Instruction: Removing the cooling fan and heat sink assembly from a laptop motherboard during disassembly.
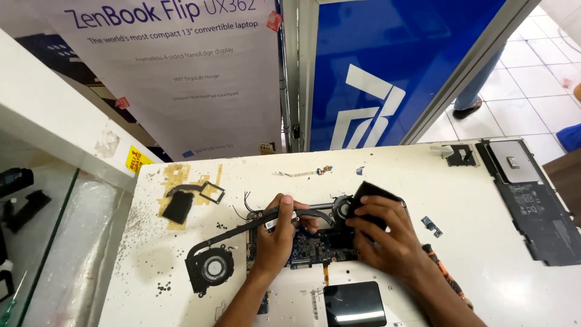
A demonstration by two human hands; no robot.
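A laptop cooling assembly lies across an open laptop base [302, 297]: a black fan [210, 267] at the lower left, a dark heat pipe [315, 212] running right to a second fan [357, 203]. My left hand [277, 233] pinches the middle of the heat pipe above the blue motherboard [315, 248]. My right hand [381, 239] grips the right fan housing from the side and lifts its edge. The black touchpad [354, 303] sits near the bottom edge.
A flat black battery pack [532, 194] lies at the table's right. A small black bracket [461, 155], a ribbon cable [302, 173], a screwdriver [445, 272], yellow tape with a black pad [178, 206] and several loose screws are scattered. Banners stand behind; a person's foot is on the tiled floor [544, 79].
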